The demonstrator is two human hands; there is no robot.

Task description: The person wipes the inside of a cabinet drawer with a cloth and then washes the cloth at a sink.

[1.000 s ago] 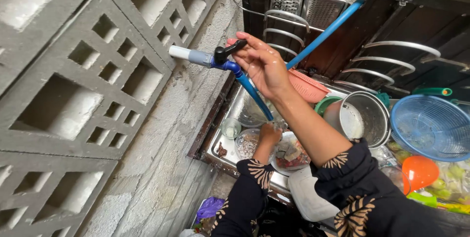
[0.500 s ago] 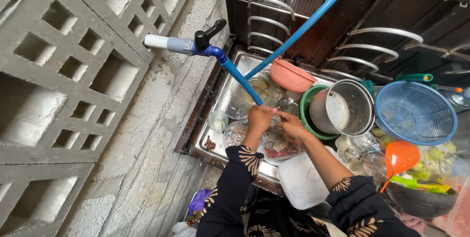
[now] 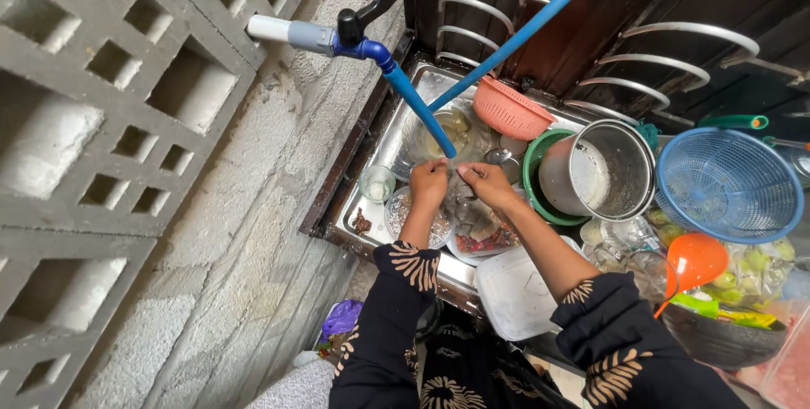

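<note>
Both your hands, left (image 3: 429, 183) and right (image 3: 485, 185), meet under the hose (image 3: 419, 109) over the sink (image 3: 384, 149); grip unclear

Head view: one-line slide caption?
Both hands, left hand and right hand, meet under a blue hose over a dish-filled steel sink.

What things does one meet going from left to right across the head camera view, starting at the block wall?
Block wall → tap with black handle → small glass → left hand → right hand → steel pot → blue basket.
</note>
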